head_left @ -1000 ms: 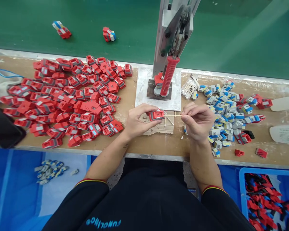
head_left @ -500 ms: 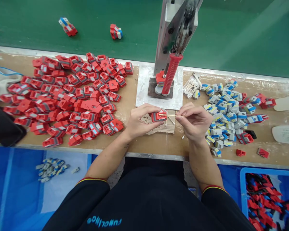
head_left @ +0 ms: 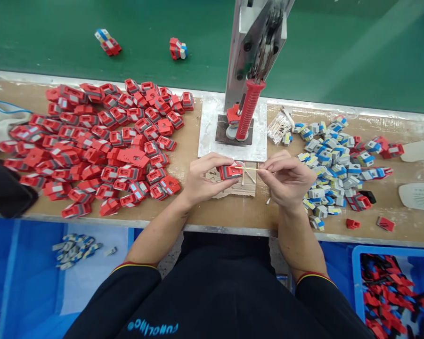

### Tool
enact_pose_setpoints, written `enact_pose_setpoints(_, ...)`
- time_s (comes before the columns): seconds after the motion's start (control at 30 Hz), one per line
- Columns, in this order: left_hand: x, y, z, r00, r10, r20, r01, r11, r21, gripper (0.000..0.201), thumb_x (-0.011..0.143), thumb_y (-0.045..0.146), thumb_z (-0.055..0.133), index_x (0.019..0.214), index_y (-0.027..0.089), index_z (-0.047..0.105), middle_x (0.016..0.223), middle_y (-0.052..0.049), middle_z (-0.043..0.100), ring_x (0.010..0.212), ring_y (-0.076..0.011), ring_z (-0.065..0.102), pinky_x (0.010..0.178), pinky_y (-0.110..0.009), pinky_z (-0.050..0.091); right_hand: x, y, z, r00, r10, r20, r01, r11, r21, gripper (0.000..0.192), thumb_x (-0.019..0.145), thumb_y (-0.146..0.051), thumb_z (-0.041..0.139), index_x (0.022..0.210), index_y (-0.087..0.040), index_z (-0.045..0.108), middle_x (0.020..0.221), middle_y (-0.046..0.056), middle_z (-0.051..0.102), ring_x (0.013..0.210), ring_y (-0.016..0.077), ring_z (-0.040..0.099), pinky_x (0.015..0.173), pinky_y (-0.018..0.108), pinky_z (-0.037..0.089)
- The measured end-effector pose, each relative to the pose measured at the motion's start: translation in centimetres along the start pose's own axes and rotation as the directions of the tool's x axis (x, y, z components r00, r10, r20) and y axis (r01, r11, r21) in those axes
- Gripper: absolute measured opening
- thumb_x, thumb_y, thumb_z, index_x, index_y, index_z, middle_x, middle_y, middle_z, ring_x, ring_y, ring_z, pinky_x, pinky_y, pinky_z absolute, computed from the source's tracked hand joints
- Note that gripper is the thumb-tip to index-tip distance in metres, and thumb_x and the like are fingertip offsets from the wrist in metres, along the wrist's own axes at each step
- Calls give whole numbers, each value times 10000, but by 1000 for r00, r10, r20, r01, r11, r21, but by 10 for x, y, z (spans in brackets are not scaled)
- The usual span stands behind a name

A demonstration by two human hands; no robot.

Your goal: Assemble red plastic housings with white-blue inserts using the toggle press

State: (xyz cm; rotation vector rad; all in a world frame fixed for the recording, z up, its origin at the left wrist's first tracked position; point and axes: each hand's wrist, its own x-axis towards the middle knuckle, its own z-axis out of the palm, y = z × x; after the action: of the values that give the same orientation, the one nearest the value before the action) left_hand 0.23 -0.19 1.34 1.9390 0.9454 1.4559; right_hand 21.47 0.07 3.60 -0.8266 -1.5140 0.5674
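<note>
At the left I am seeing a heap of red blocks [head_left: 92,141] lying on the surface [head_left: 226,219], and then my left hand [head_left: 207,179] is holding one red-and-grey block [head_left: 229,172] between thumb and fingers, just above a piece of cardboard [head_left: 248,189]. From over that block's face a thin stick [head_left: 248,168] is running rightward to my right hand [head_left: 284,176], which is pinching it narrowly. Farther right, white-and-blue blocks [head_left: 327,165] are lying piled.
</note>
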Motion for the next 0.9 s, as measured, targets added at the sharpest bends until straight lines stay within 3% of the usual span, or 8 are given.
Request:
enact_pose_setpoints(0.37, 0, -2, 0, 999, -7, -54, 9, 999, 34, 303, 827, 348, 904, 1078, 219, 794, 960, -53, 798, 841, -171, 758, 766, -298, 625, 0, -1, -3, 999, -13, 34, 15, 997, -73, 175, 881, -263, 823, 782, -281, 680, 700, -8, 760, 645, 192, 700, 599, 374, 532)
enact_pose_setpoints(0.57, -1, -3, -3, 999, -32, -42, 34, 998, 51, 306, 826, 354, 903, 1080, 225, 791, 1000, -59, 802, 888, -184, 763, 807, -320, 635, 6, 1, -19, 997, 69, -23, -70, 997, -39, 292, 861, -415, 838, 707, -269, 637, 622, -5, 709, 602, 192, 667, 570, 367, 510)
enact_pose_setpoints(0.7, -2, -8, -3, 995, -71, -66, 76, 994, 77, 314, 849, 426, 876, 1073, 224, 787, 1046, -68, 801, 942, -199, 760, 861, -352, 642, 7, 6, -27, 962, 195, 192, -159, 969, -189, 221, 852, -329, 820, 710, -250, 671, 684, 3, 747, 617, 172, 659, 549, 326, 466)
enact_pose_setpoints(0.9, -3, -13, -2, 992, -97, -82, 103, 992, 68, 295, 894, 443, 828, 1088, 227, 776, 1079, -77, 790, 1032, -222, 760, 936, -380, 640, 4, 19, -15, 894, 237, 380, -92, 927, -363, 123, 855, -196, 775, 760, -241, 711, 741, 9, 747, 666, 161, 644, 628, 300, 504)
